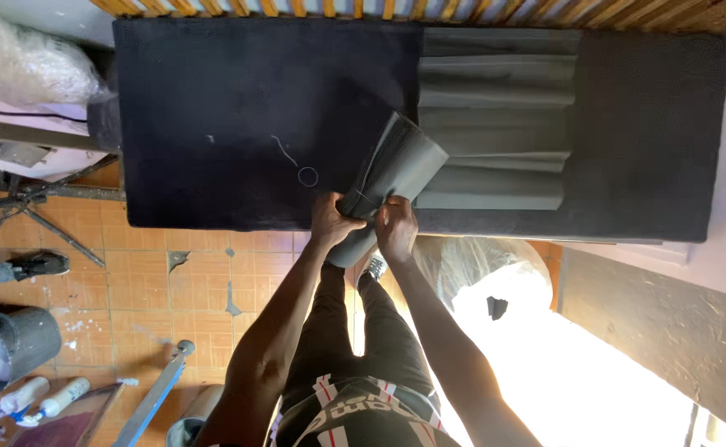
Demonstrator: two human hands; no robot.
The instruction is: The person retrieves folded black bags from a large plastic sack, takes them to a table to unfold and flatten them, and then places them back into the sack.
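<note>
At near edge of black padded table point(214, 108), left hand point(332, 222) & right hand point(396, 228) both clamped on grey folded sheet point(396, 161); looks soft, light, floppy—grip along fold.

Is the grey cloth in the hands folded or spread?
Folded: the grey cloth is doubled into a narrow bundle, gripped at its lower end by left hand and right hand.

Matt grey cloth, dark felt-like table
Folded grey cloth point(396, 170) smooth and matt; black table cover point(214, 99) fuzzy; floor tiles point(148, 281) lower left, chipped
</note>
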